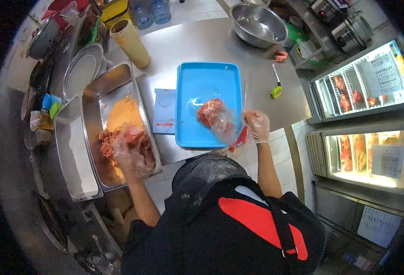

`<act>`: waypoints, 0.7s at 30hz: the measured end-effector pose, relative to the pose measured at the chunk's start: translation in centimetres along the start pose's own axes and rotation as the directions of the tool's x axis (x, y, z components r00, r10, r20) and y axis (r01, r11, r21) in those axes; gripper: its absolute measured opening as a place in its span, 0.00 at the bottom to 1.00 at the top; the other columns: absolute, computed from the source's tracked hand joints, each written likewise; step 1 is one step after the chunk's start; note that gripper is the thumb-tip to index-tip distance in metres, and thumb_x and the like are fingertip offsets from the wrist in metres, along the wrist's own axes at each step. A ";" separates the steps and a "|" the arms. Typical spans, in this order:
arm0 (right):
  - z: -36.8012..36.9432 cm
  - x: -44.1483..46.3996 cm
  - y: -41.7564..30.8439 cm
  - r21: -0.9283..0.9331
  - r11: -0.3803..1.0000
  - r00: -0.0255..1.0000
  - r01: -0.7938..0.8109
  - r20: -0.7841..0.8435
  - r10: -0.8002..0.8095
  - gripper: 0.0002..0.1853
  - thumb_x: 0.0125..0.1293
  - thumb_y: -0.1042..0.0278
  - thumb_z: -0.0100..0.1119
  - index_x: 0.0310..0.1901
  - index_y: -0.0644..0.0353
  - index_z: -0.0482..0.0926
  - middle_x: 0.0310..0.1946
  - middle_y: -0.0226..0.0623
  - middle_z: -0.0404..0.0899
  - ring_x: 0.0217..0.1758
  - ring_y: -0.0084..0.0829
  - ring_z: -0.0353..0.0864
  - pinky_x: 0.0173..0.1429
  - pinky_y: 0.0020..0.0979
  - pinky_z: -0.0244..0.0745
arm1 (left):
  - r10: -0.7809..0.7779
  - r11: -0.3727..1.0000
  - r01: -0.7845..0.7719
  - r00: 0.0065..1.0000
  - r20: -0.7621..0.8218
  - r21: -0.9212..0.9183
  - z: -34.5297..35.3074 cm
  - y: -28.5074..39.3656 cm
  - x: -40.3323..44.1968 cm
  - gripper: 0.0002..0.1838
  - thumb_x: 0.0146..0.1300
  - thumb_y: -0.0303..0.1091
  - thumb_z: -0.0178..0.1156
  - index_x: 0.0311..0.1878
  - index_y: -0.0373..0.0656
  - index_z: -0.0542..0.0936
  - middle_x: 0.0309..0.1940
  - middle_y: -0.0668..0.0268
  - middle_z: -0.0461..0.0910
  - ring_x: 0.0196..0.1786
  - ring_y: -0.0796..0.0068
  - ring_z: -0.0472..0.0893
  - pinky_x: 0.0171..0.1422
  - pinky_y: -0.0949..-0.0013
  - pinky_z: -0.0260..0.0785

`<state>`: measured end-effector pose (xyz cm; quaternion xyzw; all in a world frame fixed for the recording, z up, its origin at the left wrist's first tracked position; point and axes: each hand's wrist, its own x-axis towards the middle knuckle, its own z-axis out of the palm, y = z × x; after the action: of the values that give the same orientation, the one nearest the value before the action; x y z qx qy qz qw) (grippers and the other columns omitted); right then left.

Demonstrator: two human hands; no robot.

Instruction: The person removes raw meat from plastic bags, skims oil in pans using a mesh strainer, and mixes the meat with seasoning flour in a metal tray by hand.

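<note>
My left hand [131,153], in a clear plastic glove, is over the near part of a deep steel pan [88,129]. It touches the raw meat [108,145] there; its fingers are blurred, so I cannot tell whether they grip a piece. Orange-yellow powder [125,114] lies in the same pan. My right hand [257,126], also gloved, is closed on the red-edged end of a clear plastic bag [226,129] at the right edge of a blue tray [206,82]. Inside the bag, more raw meat [211,112] rests on the tray.
A narrower pan of white powder [76,146] adjoins the steel pan at left. A flat blue-grey scale [164,110] sits beside the tray. Further off are a film roll [131,43], a steel bowl [259,25] and a green-ended thermometer [276,85]. Lit fridges [367,158] line the right.
</note>
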<state>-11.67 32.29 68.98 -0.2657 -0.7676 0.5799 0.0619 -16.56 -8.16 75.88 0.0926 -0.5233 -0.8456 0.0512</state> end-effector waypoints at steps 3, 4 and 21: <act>1.8 0.4 3.8 -0.042 0.999 0.983 -0.010 0.183 0.018 0.10 0.57 0.65 0.62 0.34 0.64 0.83 0.27 0.28 0.82 0.30 0.21 0.79 0.33 0.27 0.74 | 0.057 0.998 -0.053 0.993 -0.102 0.038 -4.1 0.6 0.8 0.21 0.68 0.36 0.53 0.61 0.35 0.70 0.55 0.58 0.74 0.51 0.64 0.79 0.51 0.60 0.78; 2.7 0.3 4.2 -0.038 0.999 0.968 0.025 0.252 -0.015 0.10 0.58 0.65 0.61 0.34 0.64 0.83 0.26 0.28 0.81 0.30 0.21 0.78 0.32 0.27 0.73 | 0.048 0.999 -0.046 0.991 -0.126 0.016 -4.5 1.0 0.9 0.21 0.68 0.36 0.54 0.61 0.36 0.71 0.55 0.58 0.74 0.50 0.64 0.79 0.51 0.61 0.78; 2.4 -2.1 0.6 -0.092 0.989 0.993 0.119 0.002 -0.119 0.16 0.60 0.64 0.63 0.47 0.64 0.79 0.40 0.39 0.81 0.46 0.27 0.80 0.48 0.29 0.75 | -0.307 0.952 0.266 0.835 0.456 0.154 13.9 -9.9 -2.8 0.14 0.69 0.32 0.53 0.53 0.35 0.75 0.46 0.60 0.79 0.47 0.72 0.79 0.53 0.68 0.75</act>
<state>-10.61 29.35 68.11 -0.2229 -0.8080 0.5387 0.0855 -16.64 8.93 73.38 -0.0377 -0.5349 -0.8176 -0.2097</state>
